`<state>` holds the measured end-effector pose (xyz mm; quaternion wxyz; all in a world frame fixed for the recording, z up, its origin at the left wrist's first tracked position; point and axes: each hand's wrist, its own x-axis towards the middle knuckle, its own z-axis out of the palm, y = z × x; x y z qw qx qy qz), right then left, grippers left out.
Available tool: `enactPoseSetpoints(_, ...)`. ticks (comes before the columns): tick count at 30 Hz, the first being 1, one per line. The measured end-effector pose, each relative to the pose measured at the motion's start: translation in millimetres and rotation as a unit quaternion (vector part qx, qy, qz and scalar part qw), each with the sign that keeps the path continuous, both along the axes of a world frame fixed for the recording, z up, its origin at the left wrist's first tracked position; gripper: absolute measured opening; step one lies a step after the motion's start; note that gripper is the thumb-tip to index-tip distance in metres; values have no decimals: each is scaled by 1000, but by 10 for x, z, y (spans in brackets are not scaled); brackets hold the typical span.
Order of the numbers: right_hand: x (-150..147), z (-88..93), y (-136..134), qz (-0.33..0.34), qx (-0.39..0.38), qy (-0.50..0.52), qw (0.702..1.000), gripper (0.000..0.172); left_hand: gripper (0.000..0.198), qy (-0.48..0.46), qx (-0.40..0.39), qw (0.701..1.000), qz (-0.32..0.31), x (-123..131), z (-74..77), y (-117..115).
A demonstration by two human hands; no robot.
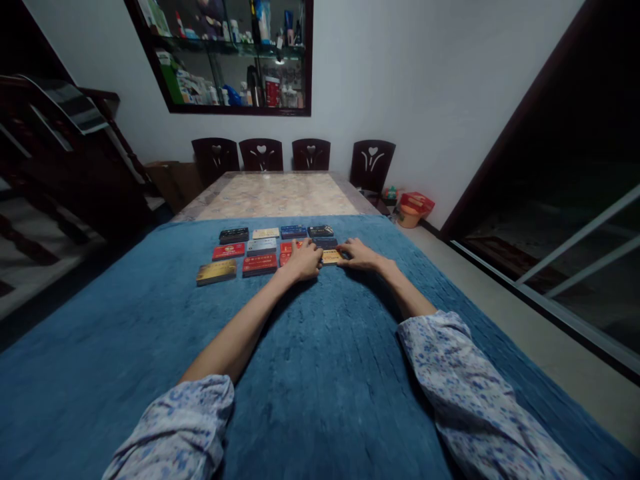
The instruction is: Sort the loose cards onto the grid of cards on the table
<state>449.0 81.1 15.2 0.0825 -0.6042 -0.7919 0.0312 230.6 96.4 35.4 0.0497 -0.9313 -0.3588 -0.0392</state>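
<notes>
Several small flat boxes lie in rows on a blue cloth (150, 320). My left hand (304, 261) rests over a red box (286, 253) in the near row, fingers curled down on it. My right hand (361, 255) lies flat beside it, fingertips touching a gold box (331, 257). Further left sit a gold box (217, 272), a red box (259, 265) and another red box (229, 251). The back row holds a black box (233, 235), a cream box (265, 233), a blue box (293, 231) and a dark box (321, 231).
The cloth covers the near part of a marble-topped table (275, 193). Dark chairs (261, 155) line its far end. A wall cabinet (230, 53) holds bottles. A red basket (415, 208) stands on the floor at right. Stairs rise at left.
</notes>
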Motion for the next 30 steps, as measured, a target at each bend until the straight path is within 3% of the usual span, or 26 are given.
enactPoseSetpoints(9,16,-6,44,42,-4,3,999,32,27,-7,-5,1000,-2,0,-9,3)
enactPoseSetpoints(21,34,54,0,35,-1,7,999,42,31,-22,25,999,-18,-17,47,-3)
enactPoseSetpoints(25,42,139,-14,27,44,38,998,42,30,-38,49,998,-24,-23,127,-43)
enactPoseSetpoints(30,-90,329,-96,55,135,81,986,24,25,-60,82,994,-27,-46,230,-119)
